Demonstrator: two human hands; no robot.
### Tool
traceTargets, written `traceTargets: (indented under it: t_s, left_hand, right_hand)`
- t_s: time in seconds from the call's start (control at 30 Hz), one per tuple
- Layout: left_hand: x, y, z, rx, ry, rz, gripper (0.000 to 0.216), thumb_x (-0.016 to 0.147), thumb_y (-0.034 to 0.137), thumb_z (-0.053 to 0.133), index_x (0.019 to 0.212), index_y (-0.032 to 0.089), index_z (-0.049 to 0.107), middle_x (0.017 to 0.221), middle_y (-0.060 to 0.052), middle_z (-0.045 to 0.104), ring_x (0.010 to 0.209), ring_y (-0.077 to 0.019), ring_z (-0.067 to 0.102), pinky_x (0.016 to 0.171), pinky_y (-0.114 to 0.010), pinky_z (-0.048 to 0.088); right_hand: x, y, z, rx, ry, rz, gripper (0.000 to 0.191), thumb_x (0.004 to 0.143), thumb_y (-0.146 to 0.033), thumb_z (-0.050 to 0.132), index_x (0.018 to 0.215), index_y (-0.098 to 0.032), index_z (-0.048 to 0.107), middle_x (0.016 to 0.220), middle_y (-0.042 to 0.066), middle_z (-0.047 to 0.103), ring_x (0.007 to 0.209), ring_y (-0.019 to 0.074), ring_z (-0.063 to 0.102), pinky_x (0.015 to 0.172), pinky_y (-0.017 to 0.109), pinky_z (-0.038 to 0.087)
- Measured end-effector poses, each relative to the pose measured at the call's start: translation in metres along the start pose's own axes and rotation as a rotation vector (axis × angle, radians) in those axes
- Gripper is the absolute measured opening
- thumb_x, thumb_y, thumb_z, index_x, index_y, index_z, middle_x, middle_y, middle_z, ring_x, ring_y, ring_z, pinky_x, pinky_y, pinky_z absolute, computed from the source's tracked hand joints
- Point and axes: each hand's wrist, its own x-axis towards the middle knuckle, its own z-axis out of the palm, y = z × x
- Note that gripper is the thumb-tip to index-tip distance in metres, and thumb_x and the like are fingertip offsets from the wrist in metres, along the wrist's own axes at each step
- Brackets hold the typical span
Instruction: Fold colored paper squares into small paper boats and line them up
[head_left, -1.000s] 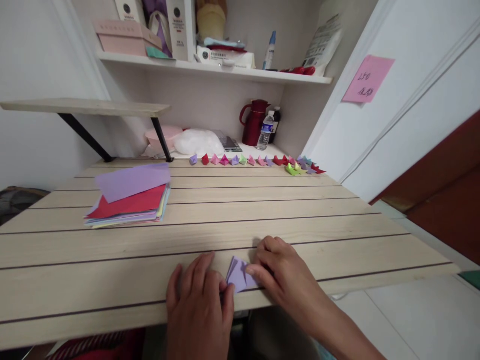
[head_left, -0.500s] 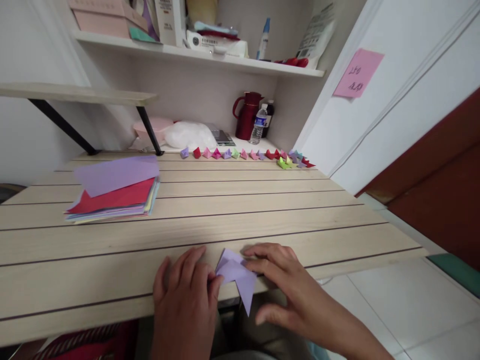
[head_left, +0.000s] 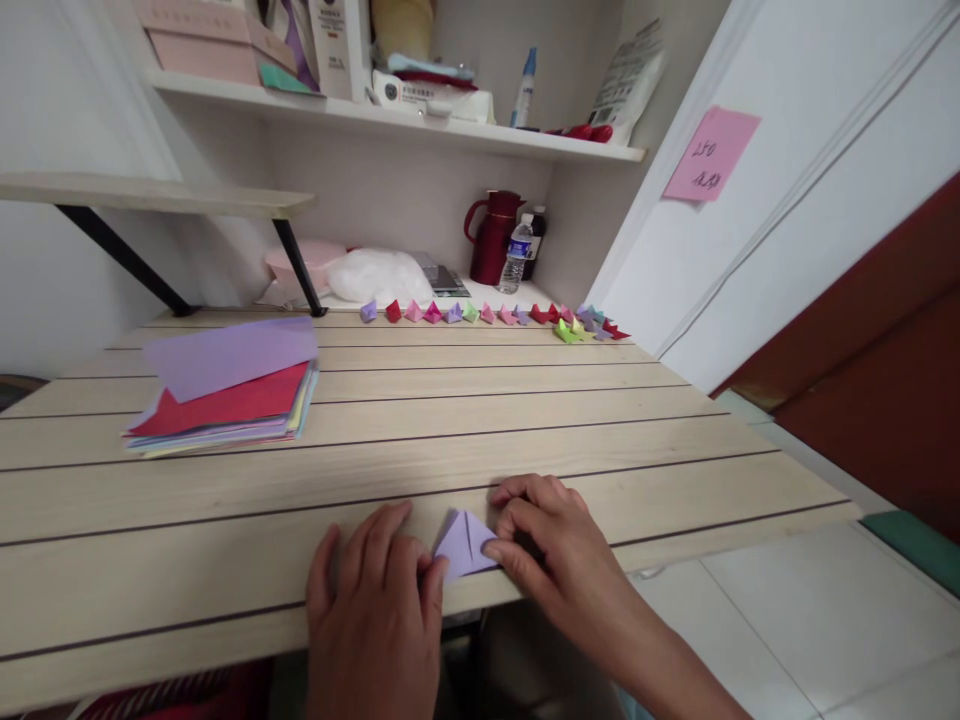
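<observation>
Here, folded paper [head_left: 459,546] sits between left grip [head_left: 379,590] and right grip [head_left: 553,548], both pinching corners.

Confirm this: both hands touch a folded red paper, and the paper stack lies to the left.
Not red: the head view shows purple folded paper. The left hand and right hand do touch it; the paper stack lies to the left.

Probably a home, wooden desk [head_left: 525,405], white shelf [head_left: 540,146], red jug [head_left: 493,242], pink box [head_left: 206,42]
</observation>
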Motion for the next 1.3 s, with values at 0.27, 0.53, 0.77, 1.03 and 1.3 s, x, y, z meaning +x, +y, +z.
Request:
traceTargets:
  t_s: [0.27, 0.53, 0.77, 1.03, 1.3]
  left_hand:
    - [0.003, 0.011, -0.003, -0.046, -0.012, -0.103, 0.009, 0.093, 0.028, 0.05, 0.086, 0.024, 0.055, 0.119, -0.011, 0.07, 0.111, -0.0288, 0.061, 0.105, -0.058, 0.03]
    - [0.003, 0.014, -0.004, -0.014, -0.026, -0.117, 0.006, 0.092, 0.027, 0.053, 0.087, 0.024, 0.054, 0.121, -0.01, 0.069, 0.111, -0.029, 0.062, 0.105, -0.058, 0.031]
    - [0.002, -0.003, -0.01, -0.096, -0.03, -0.044, 0.01, 0.095, 0.028, 0.048, 0.103, 0.024, 0.052, 0.114, -0.009, 0.071, 0.106, -0.026, 0.066, 0.102, -0.053, 0.034]
    - [-0.012, 0.009, -0.02, 0.079, 0.087, -0.015, 0.058, 0.088, 0.011, 0.055, 0.144, 0.017, 0.044, 0.146, -0.014, 0.055, 0.142, -0.0297, 0.04, 0.121, -0.062, 0.011]
    - [-0.029, 0.014, 0.002, 0.107, -0.079, 0.199, 0.06, 0.091, 0.011, 0.039, 0.146, 0.034, 0.044, 0.153, 0.006, 0.046, 0.147, -0.0195, 0.031, 0.121, -0.063, -0.005]
  right_hand:
    - [0.009, -0.007, 0.01, -0.155, 0.026, 0.076, 0.018, 0.09, -0.024, 0.065, 0.074, -0.021, 0.058, 0.098, 0.005, 0.061, 0.09, 0.0263, 0.053, 0.082, 0.044, 0.04]
    - [0.013, -0.001, 0.013, -0.149, 0.039, 0.049, 0.021, 0.084, -0.025, 0.071, 0.068, -0.021, 0.058, 0.091, 0.004, 0.06, 0.085, 0.0246, 0.054, 0.08, 0.041, 0.041]
    - [0.016, -0.001, 0.008, -0.172, -0.029, 0.05, 0.022, 0.085, -0.028, 0.071, 0.068, -0.021, 0.059, 0.087, 0.004, 0.059, 0.084, 0.0238, 0.054, 0.078, 0.039, 0.042]
    - [0.016, 0.002, 0.008, -0.121, -0.004, 0.052, 0.024, 0.083, -0.027, 0.073, 0.065, -0.02, 0.058, 0.088, 0.003, 0.06, 0.085, 0.0224, 0.054, 0.082, 0.039, 0.042]
    - [0.018, -0.001, 0.008, -0.128, 0.003, 0.05, 0.023, 0.08, -0.026, 0.076, 0.066, -0.02, 0.06, 0.089, 0.002, 0.062, 0.086, 0.0222, 0.055, 0.081, 0.038, 0.04]
